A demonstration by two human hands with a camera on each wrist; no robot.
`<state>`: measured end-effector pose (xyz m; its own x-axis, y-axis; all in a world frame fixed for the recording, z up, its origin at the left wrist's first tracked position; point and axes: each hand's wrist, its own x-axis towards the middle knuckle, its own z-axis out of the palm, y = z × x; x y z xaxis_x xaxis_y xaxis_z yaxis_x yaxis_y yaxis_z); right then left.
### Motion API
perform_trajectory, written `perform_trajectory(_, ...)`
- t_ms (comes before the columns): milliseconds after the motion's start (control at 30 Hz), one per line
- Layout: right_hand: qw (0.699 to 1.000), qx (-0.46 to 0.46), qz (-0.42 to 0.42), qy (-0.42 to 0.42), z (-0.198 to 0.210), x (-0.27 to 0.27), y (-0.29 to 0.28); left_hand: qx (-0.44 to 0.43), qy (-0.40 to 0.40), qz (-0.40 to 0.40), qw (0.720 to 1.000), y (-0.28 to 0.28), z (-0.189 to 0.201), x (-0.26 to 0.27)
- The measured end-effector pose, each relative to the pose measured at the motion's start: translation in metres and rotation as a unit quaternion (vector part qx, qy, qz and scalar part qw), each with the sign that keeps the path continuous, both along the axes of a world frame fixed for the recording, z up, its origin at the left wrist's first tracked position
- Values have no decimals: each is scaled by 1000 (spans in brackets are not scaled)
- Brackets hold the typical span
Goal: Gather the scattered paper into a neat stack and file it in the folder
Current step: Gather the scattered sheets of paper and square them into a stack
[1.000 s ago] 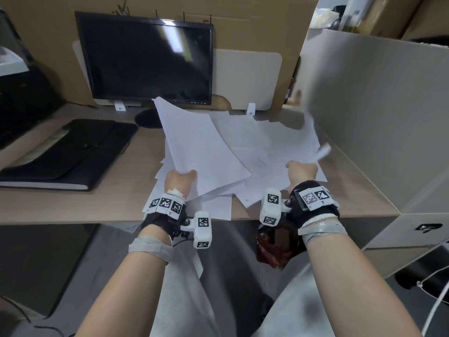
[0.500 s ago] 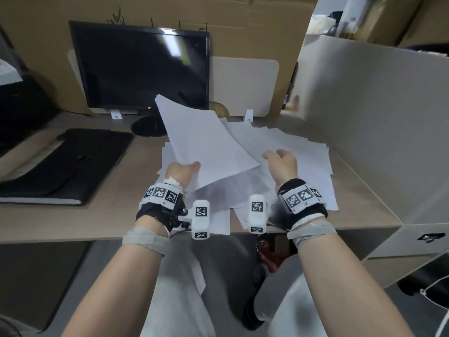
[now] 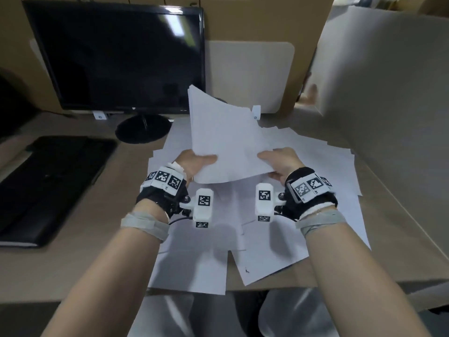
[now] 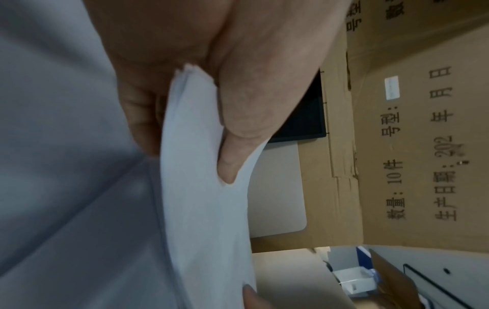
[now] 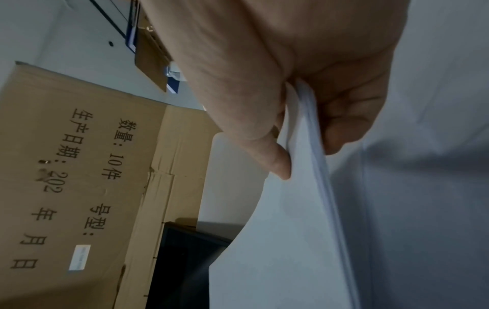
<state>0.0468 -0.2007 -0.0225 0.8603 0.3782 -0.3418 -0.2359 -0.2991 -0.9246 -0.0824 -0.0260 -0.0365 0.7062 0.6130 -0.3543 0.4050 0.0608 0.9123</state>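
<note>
A sheaf of white sheets (image 3: 226, 139) is held up above the desk, tilted away from me. My left hand (image 3: 194, 161) pinches its near left corner, thumb on top, seen close in the left wrist view (image 4: 232, 133) on the sheaf (image 4: 201, 188). My right hand (image 3: 279, 161) pinches the near right corner, thumb on top (image 5: 267, 146) of the sheaf (image 5: 285, 230). More loose white paper (image 3: 303, 215) lies scattered on the desk beneath. The black folder (image 3: 48, 186) lies shut at the left of the desk.
A dark monitor (image 3: 116, 57) on a round stand (image 3: 143, 128) is behind the paper. Cardboard boxes (image 3: 255, 18) stand behind it. A grey partition (image 3: 388, 93) walls the right side. The wooden desk (image 3: 85, 251) has its front edge near my forearms.
My right hand came in from the loose sheets on the right and took hold of the sheaf's right corner. The sheaf now sits between both hands, more centred.
</note>
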Motion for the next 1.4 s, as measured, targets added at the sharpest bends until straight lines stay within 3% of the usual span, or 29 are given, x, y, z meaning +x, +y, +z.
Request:
perform_trajectory(100,999,-42,11,-27,9,8,7,32,-16,12,999,6,-3,14)
perform_trajectory(200,988,-130,29,-78,2,22,17,103,28,14,994,38,-42,41)
perform_trajectory(300,970,-210,44,-117,-58,95,31,141,64,20,988,38,-40,48)
perform_trajectory(367,965,-234,50,-110,-73,115,37,151,62,27,986,31,-29,47)
perform_trajectory(533,974,-208,52,-70,-11,60,34,61,-8,31,998,38,-28,56)
perform_trajectory(867,982,-180,51,-39,-11,52,30,70,11,39,997,27,-33,53)
perform_trajectory(1033,989,-140,50,6,-7,47,21,10,-13,31,999,27,-26,34)
perform_trajectory(1200,987,-151,60,22,-14,36,15,36,84,74,993,19,-14,15)
perform_trajectory(1300,989,-126,64,34,-9,32,10,1,9,63,998,19,-17,9)
perform_trajectory(1400,989,-55,67,119,1,29,-1,-33,-54,85,994,17,-8,2)
